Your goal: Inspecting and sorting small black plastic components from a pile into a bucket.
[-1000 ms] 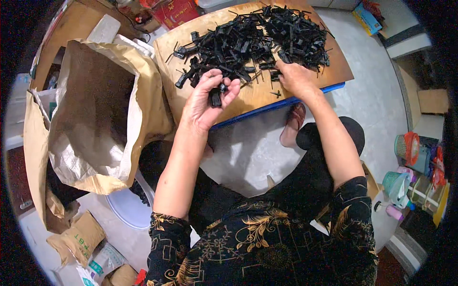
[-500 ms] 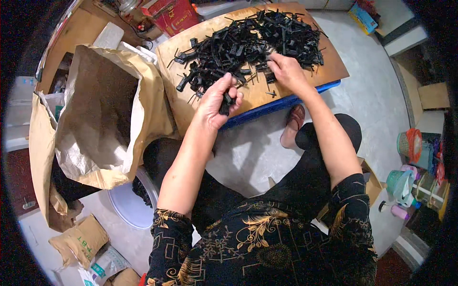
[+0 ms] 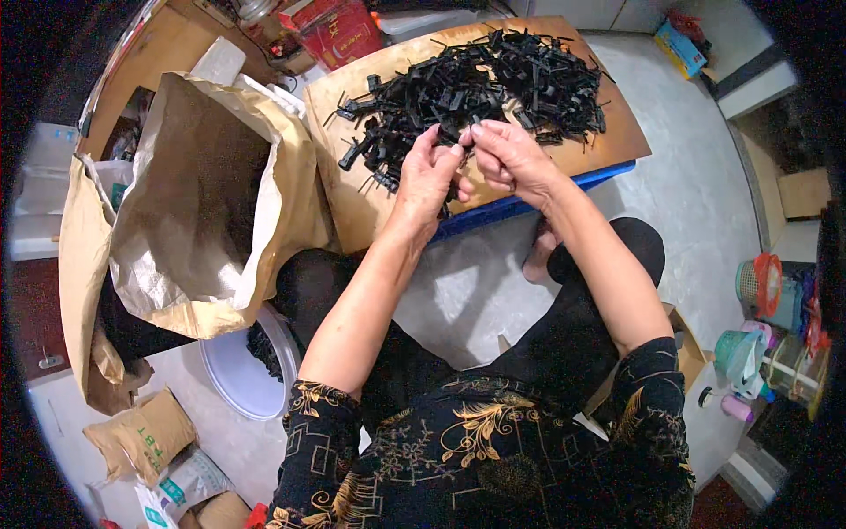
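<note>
A heap of small black plastic parts (image 3: 423, 93), many with thin stick-like ends, covers much of the wooden board (image 3: 366, 207). Over the heap's near edge my two hands meet, fingertips almost touching. My left hand (image 3: 429, 181) is curled, with dark plastic parts partly showing below its fingers; most of what it holds is hidden. The fingers of my right hand (image 3: 515, 160) are pinched around a small black plastic part at the left hand's fingertips. Its exact shape is hidden by the fingers.
A large open paper sack (image 3: 295, 167) with a pale lining stands left of the board. Below it, a white tub (image 3: 216, 375) holds more black parts. Filled bags (image 3: 145, 432) lie on the floor at lower left. Behind the board is a red box (image 3: 339, 35).
My right hand has come left from the heap to my left hand. The left hand has shifted slightly right, its fingers now meeting the right ones. The whole view has shifted a little.
</note>
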The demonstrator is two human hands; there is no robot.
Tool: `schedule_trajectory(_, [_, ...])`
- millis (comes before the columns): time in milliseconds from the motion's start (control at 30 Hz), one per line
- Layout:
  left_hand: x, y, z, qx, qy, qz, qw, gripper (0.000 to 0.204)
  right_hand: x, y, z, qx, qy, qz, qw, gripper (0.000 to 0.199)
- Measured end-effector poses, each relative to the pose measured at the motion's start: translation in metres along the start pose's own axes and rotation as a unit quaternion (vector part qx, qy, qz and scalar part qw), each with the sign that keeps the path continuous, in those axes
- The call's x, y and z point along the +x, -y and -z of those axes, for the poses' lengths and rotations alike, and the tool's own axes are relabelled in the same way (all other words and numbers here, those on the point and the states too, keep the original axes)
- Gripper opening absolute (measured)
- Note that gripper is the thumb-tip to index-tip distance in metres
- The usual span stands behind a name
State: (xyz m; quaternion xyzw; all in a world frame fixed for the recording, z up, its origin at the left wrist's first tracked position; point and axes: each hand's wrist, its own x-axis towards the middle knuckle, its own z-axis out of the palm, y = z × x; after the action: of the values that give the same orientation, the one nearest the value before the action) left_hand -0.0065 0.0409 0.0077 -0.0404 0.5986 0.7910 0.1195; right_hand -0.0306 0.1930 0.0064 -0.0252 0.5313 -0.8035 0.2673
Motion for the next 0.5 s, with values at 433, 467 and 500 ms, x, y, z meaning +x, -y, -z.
schedule_trajectory(433, [-0.007, -0.008, 0.006, 0.19, 0.032, -0.017, 0.981, 0.055, -0.009, 0.0, -0.018, -0.099, -0.034, -0.021, 0.994, 0.014])
schedule_trajectory(467, [-0.008, -0.008, 0.006, 0.19, 0.033, -0.016, 0.981, 0.055, -0.009, 0.0, -0.017, -0.098, -0.035, -0.021, 0.994, 0.014])
schedule_trajectory(500, [-0.009, -0.007, 0.005, 0.205, 0.036, -0.032, 0.978, 0.054, -0.008, -0.002, -0.016, -0.1, -0.033, -0.019, 0.994, 0.013])
